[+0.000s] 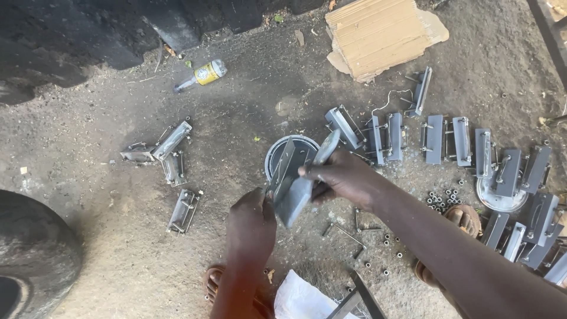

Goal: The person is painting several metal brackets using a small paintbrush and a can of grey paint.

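Your left hand (pixel 251 221) and right hand (pixel 339 177) are both closed on a grey bracket (pixel 292 189), held over a round lid (pixel 277 155). Bare dirt lies open to your left, up to the tyre (pixel 32 254). More brackets (pixel 460 142) crowd your right. A yellow-labelled bottle (pixel 204 74) and tan cardboard (pixel 381 34) lie ahead.

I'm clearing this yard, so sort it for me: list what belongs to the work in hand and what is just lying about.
Belongs to the work:
- grey metal bracket, held by left hand and right hand
- row of like brackets
- small pile of brackets
- loose nuts
- bolts

Lying about:
- plastic bottle
- cardboard
- tyre
- white bag
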